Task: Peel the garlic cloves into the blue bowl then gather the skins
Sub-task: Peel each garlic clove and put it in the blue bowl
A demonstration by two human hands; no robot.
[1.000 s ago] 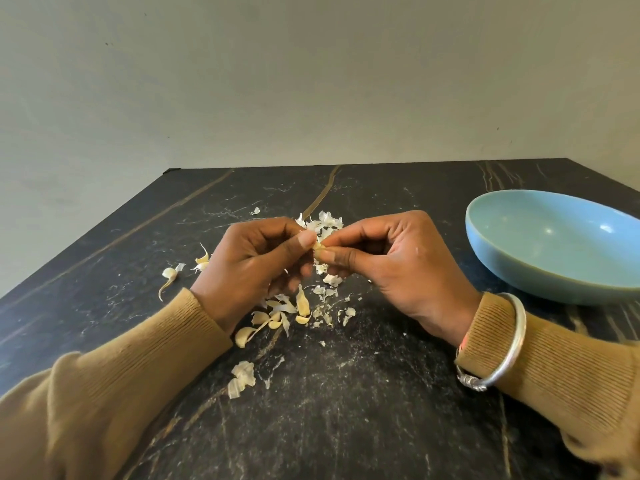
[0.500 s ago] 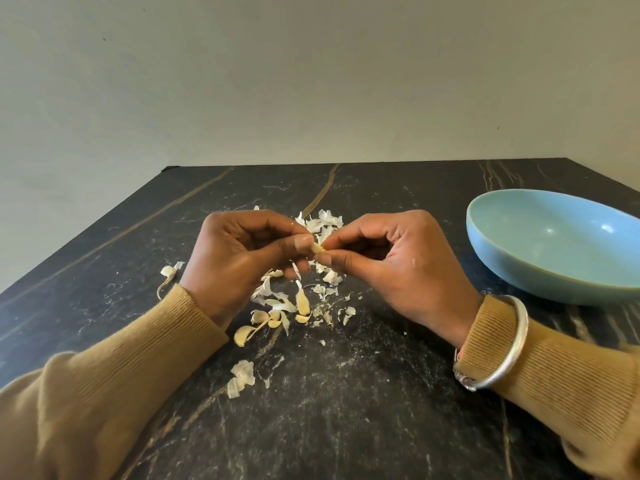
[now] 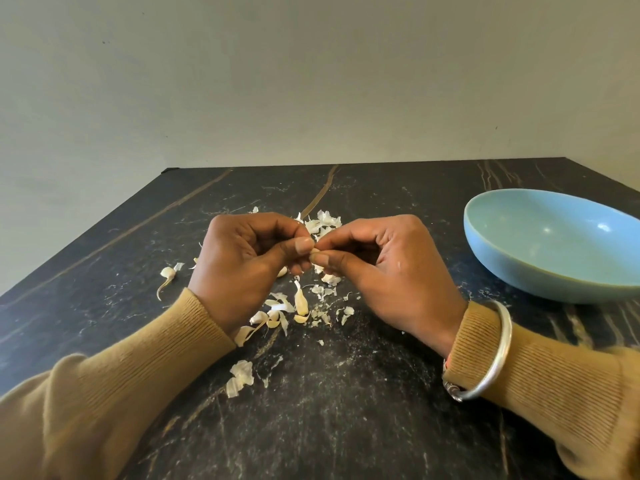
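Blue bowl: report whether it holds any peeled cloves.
Empty where visible: the blue bowl shows a bare glazed interior, no cloves; its right edge is out of frame.

Pale blue bowl [image 3: 519, 271], white-and-cream garlic skins [image 3: 323, 221], black table [image 3: 346, 410] veined white with tan streaks, ribbed mustard sleeves [image 3: 131, 393], silver bangle [image 3: 506, 344], plain greyish wall [image 3: 311, 81].

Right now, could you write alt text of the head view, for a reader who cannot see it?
The left hand and the right hand pinch one small garlic clove between their fingertips above a dark table. Loose garlic skins lie scattered under and around the hands, and a blue bowl stands to the right.
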